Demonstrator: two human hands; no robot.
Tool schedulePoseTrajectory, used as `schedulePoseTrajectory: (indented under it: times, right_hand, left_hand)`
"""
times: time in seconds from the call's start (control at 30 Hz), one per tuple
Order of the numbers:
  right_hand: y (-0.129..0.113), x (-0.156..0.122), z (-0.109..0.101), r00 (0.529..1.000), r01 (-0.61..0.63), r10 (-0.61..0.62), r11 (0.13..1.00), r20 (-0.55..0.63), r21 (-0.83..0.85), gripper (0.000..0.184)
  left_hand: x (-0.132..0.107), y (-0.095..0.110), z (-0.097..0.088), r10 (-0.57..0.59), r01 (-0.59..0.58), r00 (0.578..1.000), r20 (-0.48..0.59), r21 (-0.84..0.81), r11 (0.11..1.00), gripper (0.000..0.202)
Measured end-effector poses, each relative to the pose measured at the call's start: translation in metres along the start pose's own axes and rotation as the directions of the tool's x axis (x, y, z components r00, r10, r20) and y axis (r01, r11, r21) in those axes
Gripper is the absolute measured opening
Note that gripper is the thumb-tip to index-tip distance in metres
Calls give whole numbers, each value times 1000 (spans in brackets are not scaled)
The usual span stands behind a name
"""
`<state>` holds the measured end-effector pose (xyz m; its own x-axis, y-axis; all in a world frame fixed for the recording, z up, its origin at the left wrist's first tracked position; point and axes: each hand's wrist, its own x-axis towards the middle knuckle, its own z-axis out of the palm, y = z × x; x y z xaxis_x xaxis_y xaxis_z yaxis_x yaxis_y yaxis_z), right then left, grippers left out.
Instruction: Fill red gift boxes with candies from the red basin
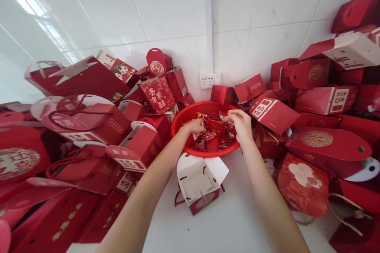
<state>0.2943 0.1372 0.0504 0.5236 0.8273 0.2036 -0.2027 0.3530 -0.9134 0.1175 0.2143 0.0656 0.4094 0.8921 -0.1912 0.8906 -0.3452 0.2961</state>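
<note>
A red plastic basket (pixel 175 126) by the wall holds wrapped candies (pixel 215 128). My left hand (pixel 196 126) reaches into its left side, fingers curled down among the candies; what they grip, if anything, is hidden. Over the right side of the basket, my right hand (pixel 240 122) has thumb and fingers pinched together. I cannot make out anything between them. Just in front of the basket stands an open gift box (pixel 204 201), red outside and white inside, with its flaps spread and a dark red cord at its sides. No candy shows inside it.
Red gift boxes (pixel 89 122) are piled along the left, some with raised handles. More red boxes (pixel 323 138) are stacked on the right, with loose rope handles (pixel 346 219). A power socket (pixel 210 80) sits on the tiled wall behind the basket.
</note>
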Motion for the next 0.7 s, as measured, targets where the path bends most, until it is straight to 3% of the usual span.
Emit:
schedulePoseTrajectory:
  times: [0.2, 0.43, 0.57, 0.7]
  right_hand:
    - [1, 1, 0, 1000, 9, -9, 1000, 8, -10, 15]
    - [-2, -1, 1, 1000, -5, 5, 1000, -9, -1, 14]
    - [-3, -1, 2, 1000, -11, 11, 1000, -13, 3, 14]
    - [-3, -1, 1, 1000, -8, 8, 1000, -6, -1, 14]
  left_hand:
    - [4, 0, 3, 61, -70, 991, -117, -75, 995, 24]
    - [10, -4, 7, 92, -107, 969, -231, -51, 993, 30]
    - [12, 3, 10, 214, -224, 931, -294, -1, 974, 46]
    - [13, 17, 16, 364, -362, 902, -232, 53, 931, 63]
